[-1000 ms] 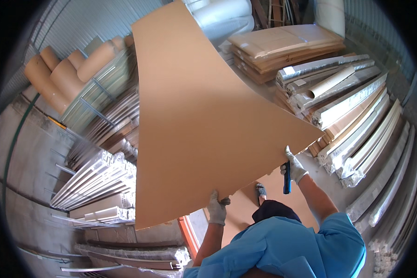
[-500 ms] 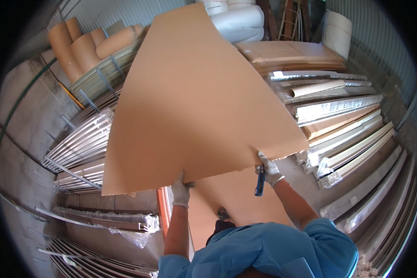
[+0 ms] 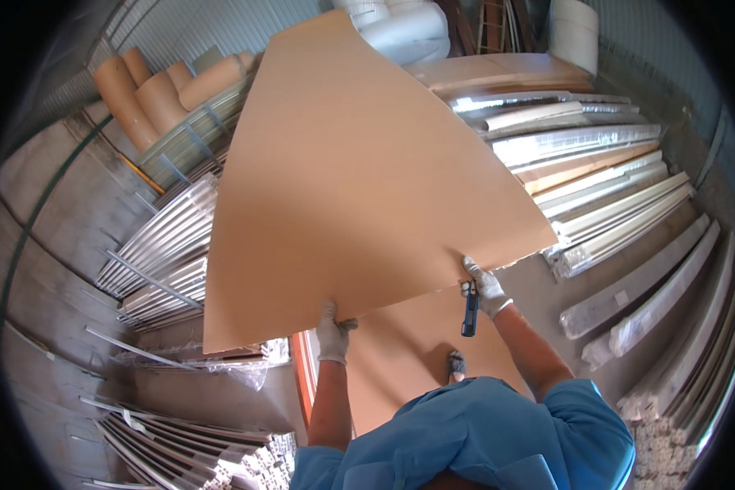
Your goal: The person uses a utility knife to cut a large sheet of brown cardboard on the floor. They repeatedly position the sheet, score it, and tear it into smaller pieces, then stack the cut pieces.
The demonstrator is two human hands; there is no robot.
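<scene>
Bundled white profiles [image 3: 621, 212] and cardboard rolls [image 3: 151, 94] flanked the raised brown sheet [image 3: 359, 171]; left hand [image 3: 332, 333] and right hand [image 3: 483, 286], which also held a blue knife [image 3: 470, 310], gripped its lower edge, lifted higher than before.

Big cardboard sheet [image 3: 351, 180] blocks most of what lies behind it: floor and middle of the metal strip stacks [image 3: 159, 253] unseen. Left hand [image 3: 331, 335] fingertips hidden behind sheet edge; right hand [image 3: 483, 287] fingers partly tucked under it too. Blue tool [image 3: 470, 310] in right hand, tip too small to tell. Second cardboard piece [image 3: 416, 343] below half covered by sheet and blue shirt. Foot [image 3: 456, 364] mostly hidden. Rolls [image 3: 151, 90] at top left cut by dark rim.
</scene>
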